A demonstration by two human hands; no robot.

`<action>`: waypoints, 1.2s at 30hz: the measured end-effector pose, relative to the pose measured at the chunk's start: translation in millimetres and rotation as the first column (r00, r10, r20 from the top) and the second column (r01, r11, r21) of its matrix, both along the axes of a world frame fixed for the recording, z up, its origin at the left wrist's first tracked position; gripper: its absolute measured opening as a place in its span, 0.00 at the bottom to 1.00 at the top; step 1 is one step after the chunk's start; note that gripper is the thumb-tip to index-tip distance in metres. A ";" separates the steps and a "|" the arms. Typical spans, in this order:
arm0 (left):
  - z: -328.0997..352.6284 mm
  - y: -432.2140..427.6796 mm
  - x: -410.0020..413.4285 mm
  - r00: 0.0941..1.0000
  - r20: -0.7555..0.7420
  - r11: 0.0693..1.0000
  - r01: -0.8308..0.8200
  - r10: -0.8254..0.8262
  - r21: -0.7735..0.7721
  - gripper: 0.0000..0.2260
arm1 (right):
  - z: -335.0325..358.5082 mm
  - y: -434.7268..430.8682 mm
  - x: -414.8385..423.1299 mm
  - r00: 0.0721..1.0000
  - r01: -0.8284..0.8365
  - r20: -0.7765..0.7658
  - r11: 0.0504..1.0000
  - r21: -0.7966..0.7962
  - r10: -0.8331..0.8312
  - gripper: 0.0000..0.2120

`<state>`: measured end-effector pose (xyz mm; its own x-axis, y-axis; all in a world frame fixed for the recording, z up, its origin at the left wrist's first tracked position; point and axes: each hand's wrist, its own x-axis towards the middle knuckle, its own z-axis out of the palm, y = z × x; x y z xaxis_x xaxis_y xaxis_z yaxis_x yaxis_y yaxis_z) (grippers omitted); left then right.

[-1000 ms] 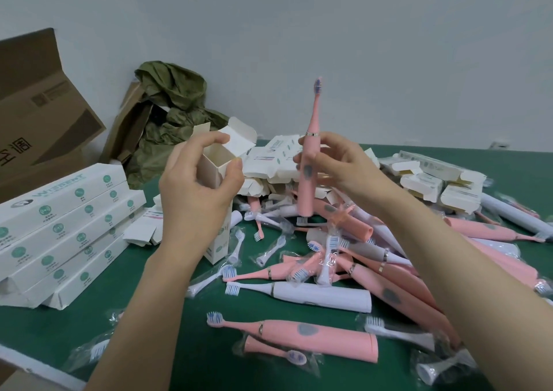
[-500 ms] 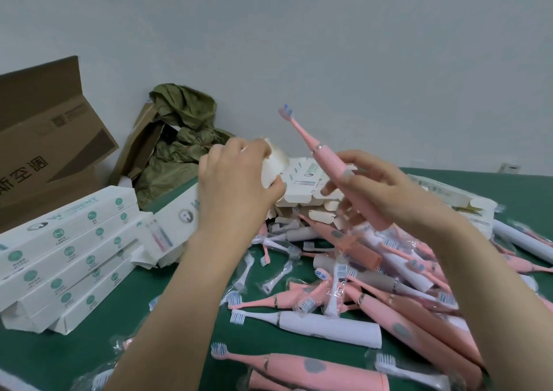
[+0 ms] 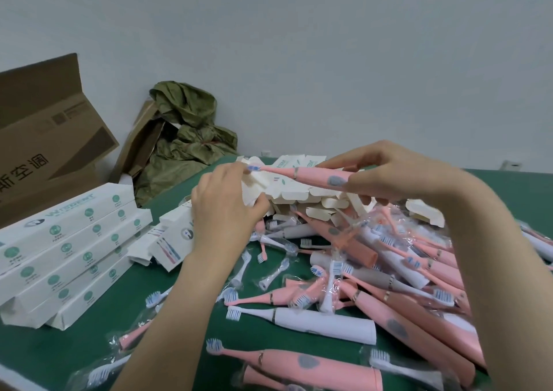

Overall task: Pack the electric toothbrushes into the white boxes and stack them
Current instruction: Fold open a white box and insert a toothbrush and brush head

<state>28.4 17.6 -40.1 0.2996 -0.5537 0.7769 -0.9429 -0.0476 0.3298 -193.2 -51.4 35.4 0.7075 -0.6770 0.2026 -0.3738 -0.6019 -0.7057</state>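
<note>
Even soft light, faint shadows; wide-angle edge bending, slight motion blur

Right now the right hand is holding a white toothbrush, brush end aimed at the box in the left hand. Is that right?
Not quite: the toothbrush in the right hand is pink, not white, as the head view shows. Its brush end does aim at the white box that the left hand holds.
</note>
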 end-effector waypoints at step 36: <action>-23.7 11.3 -11.1 0.919 -0.316 0.917 0.106 -0.238 -0.384 0.20 | -56.7 -9.4 13.4 0.907 0.079 -0.371 0.947 -0.311 -0.197 0.13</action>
